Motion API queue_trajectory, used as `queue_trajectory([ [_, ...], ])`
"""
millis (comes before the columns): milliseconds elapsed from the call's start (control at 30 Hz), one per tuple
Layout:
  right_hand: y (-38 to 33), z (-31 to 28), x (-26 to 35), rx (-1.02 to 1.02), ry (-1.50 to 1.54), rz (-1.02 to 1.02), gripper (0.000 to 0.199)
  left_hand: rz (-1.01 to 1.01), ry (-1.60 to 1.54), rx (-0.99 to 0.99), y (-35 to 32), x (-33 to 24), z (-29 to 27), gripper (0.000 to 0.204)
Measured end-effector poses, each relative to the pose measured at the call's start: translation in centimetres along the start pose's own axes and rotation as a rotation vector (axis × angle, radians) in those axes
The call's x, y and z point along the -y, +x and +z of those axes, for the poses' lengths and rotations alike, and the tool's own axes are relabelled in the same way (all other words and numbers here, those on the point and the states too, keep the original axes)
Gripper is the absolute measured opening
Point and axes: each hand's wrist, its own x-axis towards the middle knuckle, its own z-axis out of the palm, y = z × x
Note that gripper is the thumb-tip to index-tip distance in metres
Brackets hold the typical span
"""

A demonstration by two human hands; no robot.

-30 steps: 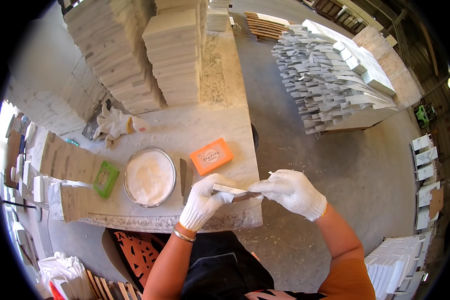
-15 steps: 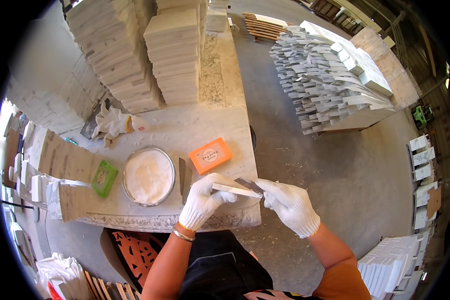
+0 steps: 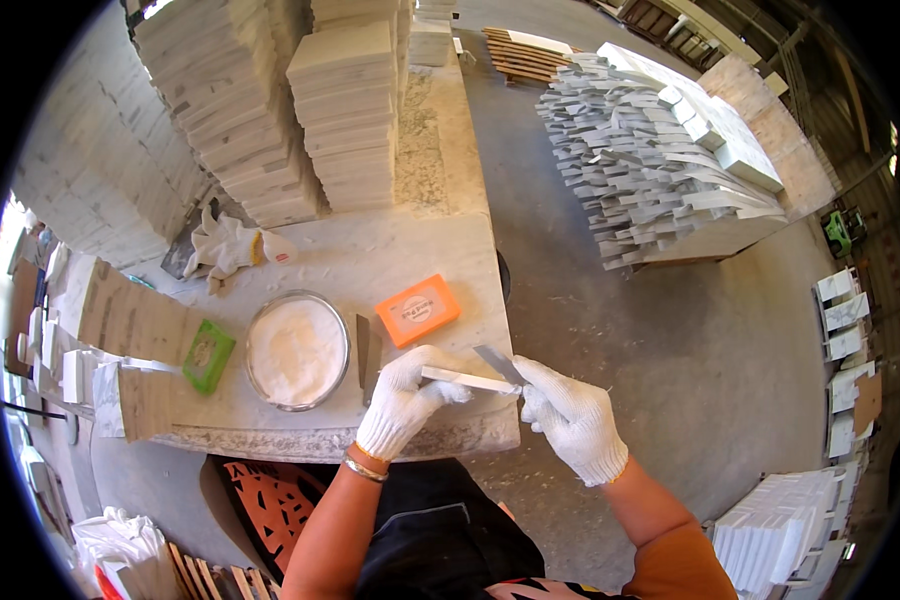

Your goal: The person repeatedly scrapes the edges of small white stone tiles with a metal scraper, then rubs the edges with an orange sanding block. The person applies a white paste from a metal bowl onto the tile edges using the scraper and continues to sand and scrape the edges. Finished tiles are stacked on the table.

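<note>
Over the tabletop near its front right corner, the left hand still pinches a thin pale stone strip level. The right hand, fingers closed on a flat grey blade, has drawn back from the strip's top to its right end, the blade touching there.

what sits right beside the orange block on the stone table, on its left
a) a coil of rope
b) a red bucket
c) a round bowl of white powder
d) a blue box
c: left of the orange block on the stone table stands a round bowl of white powder, with only a narrow dark flat piece between them; the gloved left hand is just below.
</note>
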Motion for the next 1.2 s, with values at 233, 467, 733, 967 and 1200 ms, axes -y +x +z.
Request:
queue_trajectory([
  [233, -0.3, 1.5, 1.0, -0.015, 0.000, -0.004, 0.056, 0.011, 0.045, 0.004, 0.0, 1.0, -0.3, 0.024],
  [467, -1.3, 1.7, 1.1, -0.108, 0.189, 0.059, 0.052, 0.035, 0.155, -0.030, 0.0, 0.5, 0.0, 0.026],
  [733, -1.4, -1.0, 1.0, -0.116, 0.184, 0.195, 0.036, -0.010, 0.033, -0.018, -0.4, 0.6, 0.0, 0.026],
  [967, -1.4, 0.6, 0.5, -0.099, 0.084, 0.151, 0.039, -0.004, 0.068, 0.005, -0.5, 0.4, -0.1, 0.024],
  [1200, -0.4, 3.4, 2.2, -0.082, -0.046, -0.015, 0.038, 0.008, 0.112, -0.024, -0.4, 0.5, 0.1, 0.022],
])
